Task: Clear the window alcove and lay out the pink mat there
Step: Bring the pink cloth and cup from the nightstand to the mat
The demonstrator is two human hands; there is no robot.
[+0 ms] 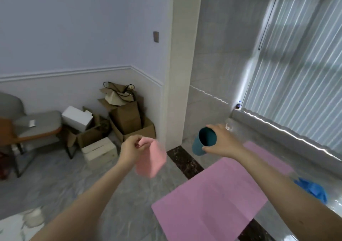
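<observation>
Both hands full above the floor.
Left hand (132, 149) pinches a pink cloth (150, 159); right hand (221, 141) grips a tipped teal cup (203, 140); pink mat (218, 189) lies spread just below the right forearm.

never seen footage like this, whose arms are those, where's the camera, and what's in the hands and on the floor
There is no machine here: the arms belong to a person wearing a wide-angle camera on the head, which looks forward and down, so this single picture shows their own view. The left hand pinches a small pink cloth that hangs down. The right hand grips a teal cup, tilted with its mouth towards the camera. Below lies the pink mat, spread flat beside the window alcove's blinds. Something crumpled and blue lies at the mat's right. Cardboard boxes and a chair stand by the far wall.
</observation>
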